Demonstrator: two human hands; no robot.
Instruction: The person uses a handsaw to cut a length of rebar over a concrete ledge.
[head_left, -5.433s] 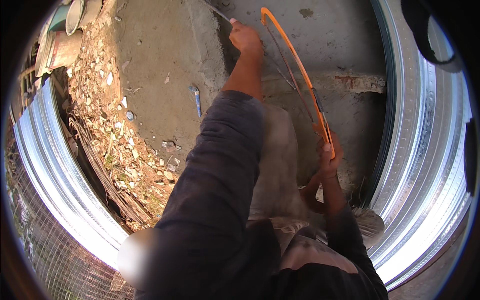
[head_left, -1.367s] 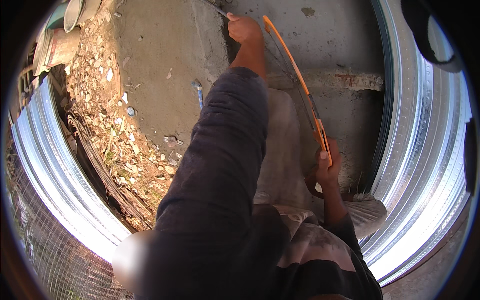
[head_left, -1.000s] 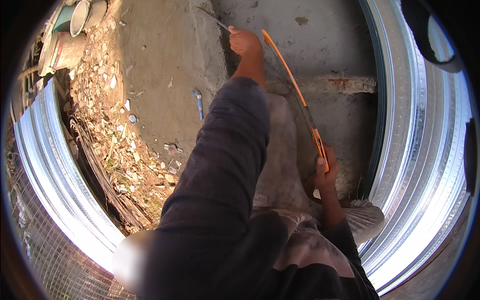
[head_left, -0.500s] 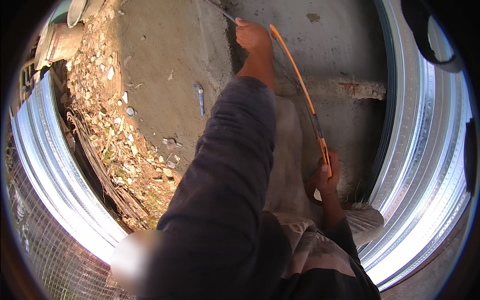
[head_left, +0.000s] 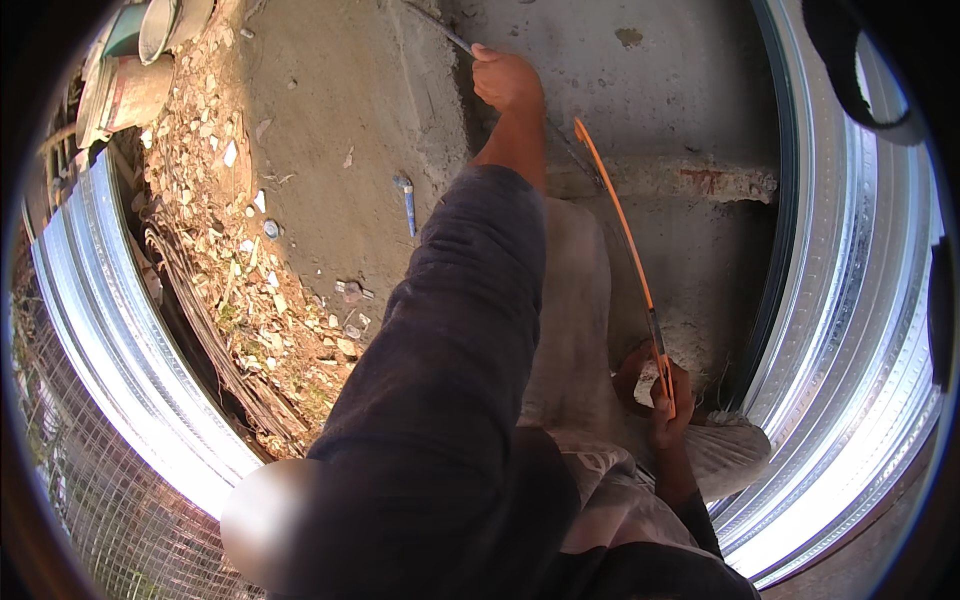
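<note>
My left hand [head_left: 507,82] is closed around a thin grey metal rod [head_left: 440,27] near the top of the view. The rod slants across the concrete, and a dark stretch shows again beyond the wrist, beside the saw. Lower right, my right hand [head_left: 676,402] grips the handle of a hacksaw with a slim orange frame [head_left: 629,235]. The saw's far end points up and left, close to the rod. Whether the blade touches the rod, I cannot tell.
A blue-handled tool [head_left: 409,208] lies on the concrete slab [head_left: 330,130] at left. Wood chips and rubble [head_left: 215,200] border it. Shiny metal channels [head_left: 850,300] curve along the right, with more [head_left: 110,320] at left beside wire mesh [head_left: 90,480]. Buckets [head_left: 130,90] stand far left.
My right hand has drawn the hacksaw back toward me, down and slightly right. The left hand keeps its grip on the rod, nearly still.
</note>
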